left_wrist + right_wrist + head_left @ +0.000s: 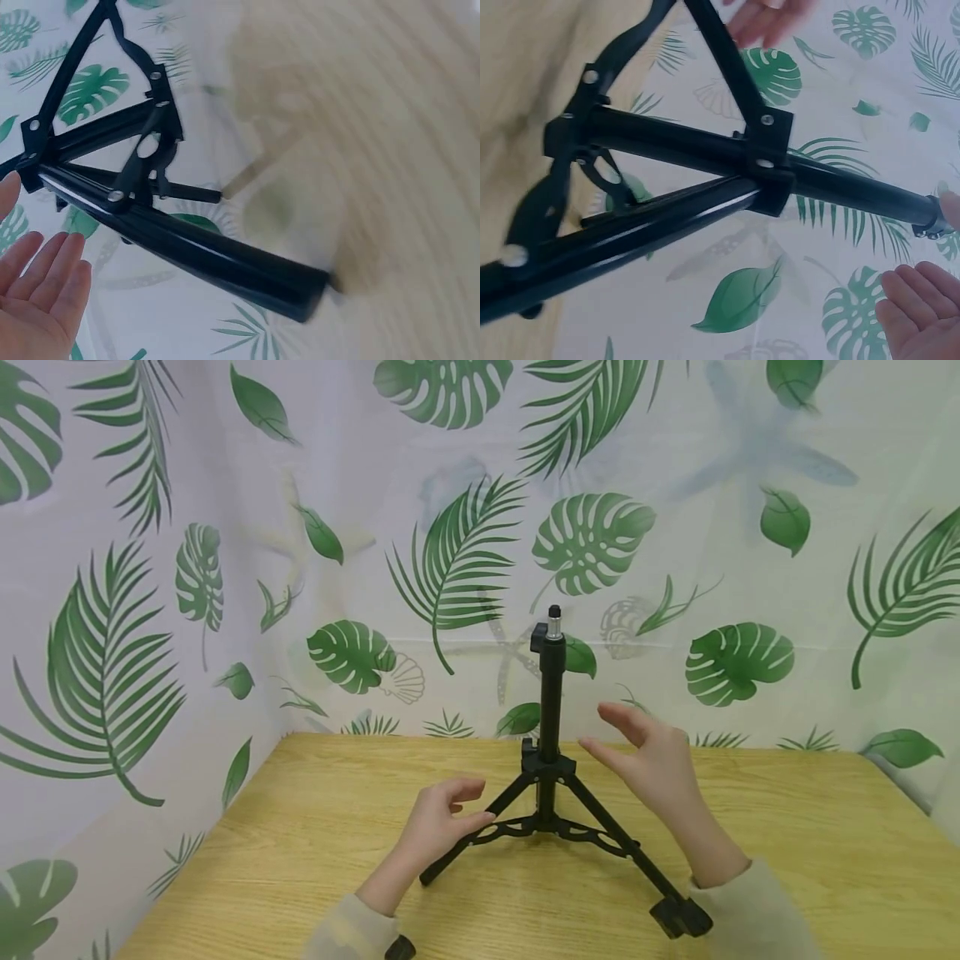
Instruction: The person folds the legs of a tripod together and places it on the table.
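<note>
A black tripod stand (551, 710) stands upright on the wooden table, its legs spread and a silver stud at the top of its pole. My left hand (444, 814) is beside the left leg, fingers relaxed and thumb overlapping that leg in the head view. On the other side, my right hand (652, 760) is held right of the pole with thumb and fingers apart. The left wrist view shows the left hand's spread fingers (56, 277) next to the leg hub. From the right wrist, the right palm (922, 307) faces up near the pole's collar (930, 217).
Under the stand is a light wooden table (300, 827). A white curtain (465, 702) printed with green leaves hangs behind and to the left. Small black pieces show beside the left sleeve (352, 931) and the right sleeve (750, 910).
</note>
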The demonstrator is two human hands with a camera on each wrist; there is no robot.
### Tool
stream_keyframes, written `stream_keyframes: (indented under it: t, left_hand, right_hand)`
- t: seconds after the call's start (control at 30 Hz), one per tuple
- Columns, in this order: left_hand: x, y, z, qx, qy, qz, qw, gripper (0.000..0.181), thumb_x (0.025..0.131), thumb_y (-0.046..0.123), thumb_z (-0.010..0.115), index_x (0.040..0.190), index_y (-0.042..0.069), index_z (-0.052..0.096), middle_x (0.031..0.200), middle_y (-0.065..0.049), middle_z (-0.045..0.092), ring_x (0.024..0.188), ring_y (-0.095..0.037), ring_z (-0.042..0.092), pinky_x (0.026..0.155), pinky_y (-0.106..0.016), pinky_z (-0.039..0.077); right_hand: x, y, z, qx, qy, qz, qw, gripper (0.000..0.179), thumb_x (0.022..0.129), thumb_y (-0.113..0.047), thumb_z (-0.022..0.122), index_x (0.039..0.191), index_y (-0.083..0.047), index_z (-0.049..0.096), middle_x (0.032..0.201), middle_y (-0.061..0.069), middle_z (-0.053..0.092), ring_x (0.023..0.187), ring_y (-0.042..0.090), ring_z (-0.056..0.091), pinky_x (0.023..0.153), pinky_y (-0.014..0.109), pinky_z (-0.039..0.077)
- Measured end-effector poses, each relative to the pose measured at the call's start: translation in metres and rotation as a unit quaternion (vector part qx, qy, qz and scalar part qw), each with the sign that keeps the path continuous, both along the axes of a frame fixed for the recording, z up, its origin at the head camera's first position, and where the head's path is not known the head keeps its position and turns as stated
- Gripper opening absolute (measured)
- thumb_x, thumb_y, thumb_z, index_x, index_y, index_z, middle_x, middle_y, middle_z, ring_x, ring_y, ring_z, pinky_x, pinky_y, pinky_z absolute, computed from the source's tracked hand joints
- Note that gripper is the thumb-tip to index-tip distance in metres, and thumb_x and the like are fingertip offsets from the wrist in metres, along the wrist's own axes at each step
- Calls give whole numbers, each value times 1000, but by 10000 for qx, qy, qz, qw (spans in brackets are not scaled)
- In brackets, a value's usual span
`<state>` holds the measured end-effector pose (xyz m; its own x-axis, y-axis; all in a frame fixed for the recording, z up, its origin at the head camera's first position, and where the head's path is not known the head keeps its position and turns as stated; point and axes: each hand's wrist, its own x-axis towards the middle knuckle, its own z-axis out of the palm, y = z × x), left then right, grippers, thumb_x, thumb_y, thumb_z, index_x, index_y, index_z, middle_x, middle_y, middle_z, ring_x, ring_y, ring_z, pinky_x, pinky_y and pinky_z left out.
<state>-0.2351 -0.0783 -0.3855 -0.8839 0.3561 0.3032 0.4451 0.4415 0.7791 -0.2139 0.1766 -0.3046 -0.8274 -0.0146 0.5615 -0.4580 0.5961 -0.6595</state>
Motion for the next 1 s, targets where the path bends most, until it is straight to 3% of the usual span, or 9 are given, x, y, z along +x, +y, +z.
stream_keyframes:
  t: [0.33,0.5,0.8,1.0]
  left_hand:
    - [-4,-12,-14,-487,-240,-108,9985,41,79,19,68,114,2,57,108,-12,60,96,-23,57,78,-36,46]
    - [-4,-15,-15,-720,-374,-192,9965,37,78,15,68,110,-1,59,104,-13,61,92,-23,59,75,-35,47]
    - [0,-17,-16,-1123,-374,-314,9925,23,75,7,70,95,-2,65,87,-7,64,77,-17,61,63,-24,49]
    - [-1,-17,-17,-1161,-328,-321,9922,22,74,8,71,93,-2,65,82,-5,64,72,-13,60,60,-21,47]
  right_hand:
    - [-17,-10,37,-474,151,215,9985,45,78,-27,68,113,-2,57,112,11,59,104,20,55,84,28,43]
    - [-26,-14,54,-771,181,347,9963,44,79,-26,67,114,-2,57,112,10,59,104,18,55,84,25,43]
    - [-43,-27,65,-1394,39,672,9879,43,79,-23,67,114,0,56,112,11,59,99,16,57,78,25,46]
    - [-49,-36,73,-1493,185,579,9869,35,80,-19,67,109,-1,59,105,11,62,94,13,59,76,23,47]
